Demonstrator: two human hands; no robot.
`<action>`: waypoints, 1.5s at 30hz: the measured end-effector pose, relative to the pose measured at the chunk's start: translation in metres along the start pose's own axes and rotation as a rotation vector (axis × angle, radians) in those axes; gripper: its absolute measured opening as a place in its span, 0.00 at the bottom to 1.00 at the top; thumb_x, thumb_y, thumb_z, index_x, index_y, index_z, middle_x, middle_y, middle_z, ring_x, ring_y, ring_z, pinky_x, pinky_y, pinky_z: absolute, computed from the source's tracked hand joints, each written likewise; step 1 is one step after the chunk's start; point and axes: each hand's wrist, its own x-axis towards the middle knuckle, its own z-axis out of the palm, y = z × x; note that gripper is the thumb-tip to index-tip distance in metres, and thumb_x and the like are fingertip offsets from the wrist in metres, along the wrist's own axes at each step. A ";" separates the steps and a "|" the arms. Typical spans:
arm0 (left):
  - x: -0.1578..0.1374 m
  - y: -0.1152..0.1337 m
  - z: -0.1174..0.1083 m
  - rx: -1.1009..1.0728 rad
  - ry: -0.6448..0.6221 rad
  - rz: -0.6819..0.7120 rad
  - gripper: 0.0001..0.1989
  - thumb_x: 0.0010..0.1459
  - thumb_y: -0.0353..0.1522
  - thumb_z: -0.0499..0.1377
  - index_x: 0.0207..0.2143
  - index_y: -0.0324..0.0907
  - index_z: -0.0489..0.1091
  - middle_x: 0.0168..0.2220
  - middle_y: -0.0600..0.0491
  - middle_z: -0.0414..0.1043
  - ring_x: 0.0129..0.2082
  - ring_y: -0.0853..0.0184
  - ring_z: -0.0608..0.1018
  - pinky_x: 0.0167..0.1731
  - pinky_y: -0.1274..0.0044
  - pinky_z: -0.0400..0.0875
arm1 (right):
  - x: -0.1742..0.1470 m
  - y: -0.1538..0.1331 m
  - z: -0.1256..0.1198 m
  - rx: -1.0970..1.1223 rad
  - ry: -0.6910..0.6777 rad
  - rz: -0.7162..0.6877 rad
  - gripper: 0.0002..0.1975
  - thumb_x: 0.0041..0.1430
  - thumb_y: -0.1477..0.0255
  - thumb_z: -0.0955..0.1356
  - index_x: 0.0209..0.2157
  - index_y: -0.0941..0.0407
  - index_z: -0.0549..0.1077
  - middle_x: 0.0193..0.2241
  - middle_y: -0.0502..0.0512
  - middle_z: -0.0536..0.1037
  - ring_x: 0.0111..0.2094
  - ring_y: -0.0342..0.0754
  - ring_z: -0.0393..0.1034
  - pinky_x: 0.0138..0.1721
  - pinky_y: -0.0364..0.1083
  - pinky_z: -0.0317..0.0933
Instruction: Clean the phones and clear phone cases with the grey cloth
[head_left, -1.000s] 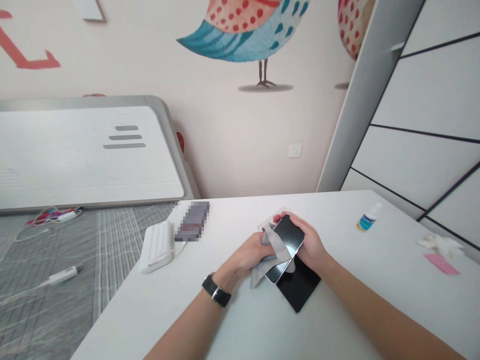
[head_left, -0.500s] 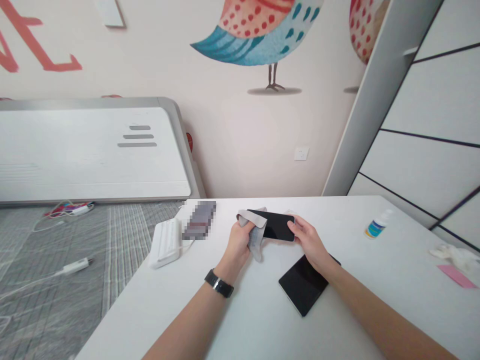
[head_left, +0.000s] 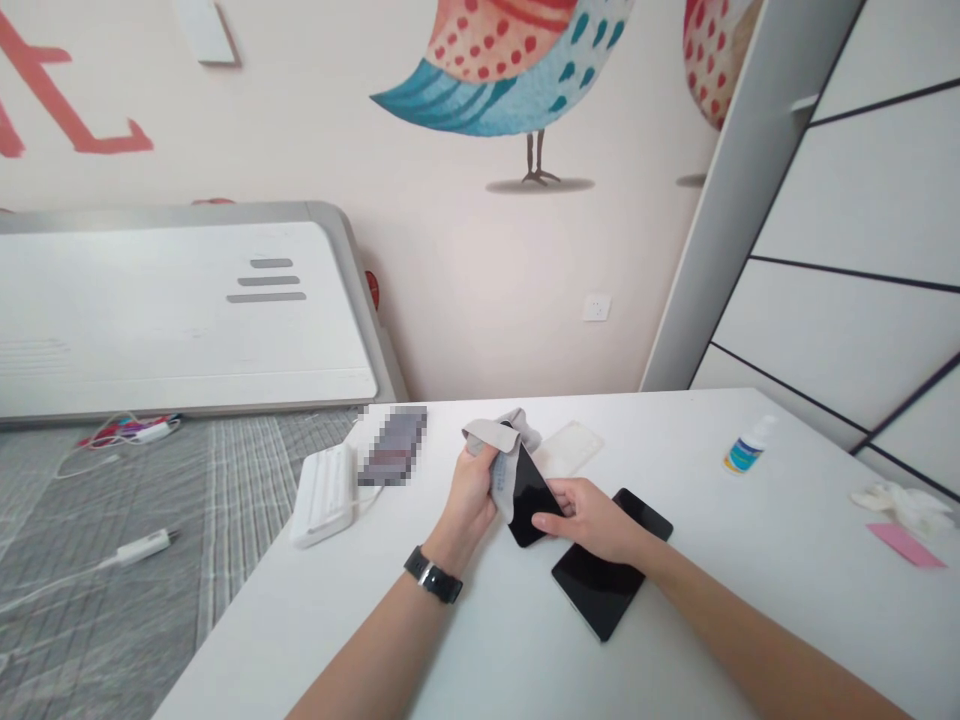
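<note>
My left hand (head_left: 474,490), with a black watch on its wrist, grips a grey cloth (head_left: 504,478) folded over the upper end of a black smartphone (head_left: 534,500). The thumb lies on top of the cloth. My right hand (head_left: 589,515) pinches the phone's lower right edge, thumb on the dark screen and fingers behind. The phone is tilted and held above the white table (head_left: 480,660). Under my right forearm and hand lies a dark tablet or folding phone (head_left: 600,590), partly hidden. Behind my right hand is a clear phone case (head_left: 574,447).
A white power strip or charger block (head_left: 324,495) stands at the table's left edge, beside a blurred-out item (head_left: 394,447). To the right are a white bottle with a blue label (head_left: 748,447), crumpled tissue (head_left: 904,508) and pink paper (head_left: 905,545). A bed (head_left: 135,560) adjoins the left.
The phone has turned from nearly level to steeply slanted, its right end swinging down toward me. My right hand has moved down and left with it, uncovering the clear case.
</note>
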 end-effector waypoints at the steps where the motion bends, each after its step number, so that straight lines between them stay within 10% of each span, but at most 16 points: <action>1: -0.001 -0.001 0.001 0.003 -0.005 0.003 0.22 0.39 0.40 0.78 0.35 0.40 0.77 0.33 0.53 0.81 0.30 0.69 0.79 0.32 0.79 0.74 | 0.001 0.001 0.000 0.004 0.038 -0.011 0.17 0.58 0.57 0.75 0.39 0.56 0.78 0.36 0.54 0.82 0.40 0.54 0.78 0.44 0.52 0.72; 12: -0.017 -0.006 0.010 0.129 -0.122 -0.013 0.19 0.43 0.37 0.77 0.34 0.37 0.77 0.33 0.50 0.81 0.29 0.67 0.78 0.32 0.78 0.72 | 0.011 0.009 -0.004 0.134 0.327 0.019 0.26 0.50 0.53 0.78 0.46 0.54 0.80 0.41 0.57 0.85 0.41 0.54 0.81 0.42 0.51 0.75; 21: -0.005 -0.005 0.003 0.142 -0.040 0.092 0.17 0.45 0.35 0.74 0.38 0.40 0.77 0.40 0.50 0.82 0.36 0.65 0.80 0.38 0.76 0.73 | 0.012 0.004 -0.029 0.183 0.751 -0.112 0.22 0.48 0.51 0.79 0.29 0.54 0.75 0.25 0.49 0.78 0.28 0.46 0.71 0.30 0.45 0.64; 29: -0.014 -0.005 0.005 0.299 -0.225 -0.058 0.15 0.43 0.34 0.75 0.32 0.38 0.78 0.33 0.50 0.82 0.30 0.66 0.80 0.32 0.78 0.73 | 0.016 0.011 -0.053 0.223 0.991 -0.220 0.28 0.46 0.48 0.78 0.40 0.50 0.71 0.33 0.49 0.79 0.34 0.49 0.73 0.36 0.47 0.66; 36: -0.038 -0.015 0.018 0.385 -0.434 -0.228 0.16 0.42 0.33 0.77 0.34 0.38 0.81 0.30 0.49 0.82 0.26 0.64 0.80 0.29 0.76 0.75 | 0.011 0.001 -0.042 0.051 0.799 -0.232 0.22 0.55 0.47 0.73 0.38 0.50 0.73 0.31 0.50 0.76 0.34 0.51 0.70 0.37 0.48 0.66; 45: -0.028 -0.012 0.015 0.274 -0.271 -0.119 0.17 0.45 0.35 0.76 0.37 0.38 0.80 0.34 0.48 0.83 0.32 0.63 0.81 0.33 0.76 0.74 | 0.008 0.002 -0.010 -0.041 0.450 -0.160 0.28 0.64 0.42 0.64 0.50 0.50 0.74 0.50 0.56 0.79 0.55 0.57 0.71 0.59 0.53 0.63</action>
